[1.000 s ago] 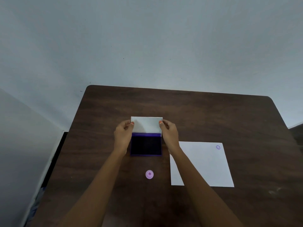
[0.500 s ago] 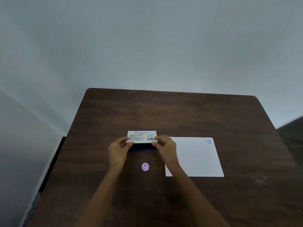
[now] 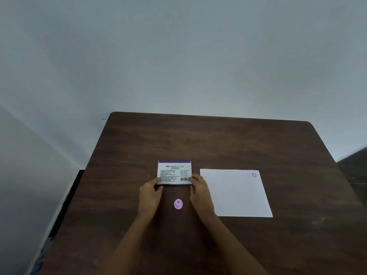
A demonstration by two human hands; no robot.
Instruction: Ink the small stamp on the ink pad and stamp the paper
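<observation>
Dark wood-grain table (image 3: 198, 139) with rounded corners stands against a plain pale wall. Left hand (image 3: 150, 193) and right hand (image 3: 199, 192) rest on it, fingertips pinching the near corners of the closed ink pad (image 3: 174, 172), a flat white rectangle with a purple far edge, printed "FABER CASTELL STAMP PAD" above fine text and a barcode. At 6 o'clock from the pad, between the wrists, stands the small stamp (image 3: 178, 204), round lilac plastic. At 3 o'clock lies the paper (image 3: 236, 195), a purple mark (image 3: 254, 175) in its far right corner.
</observation>
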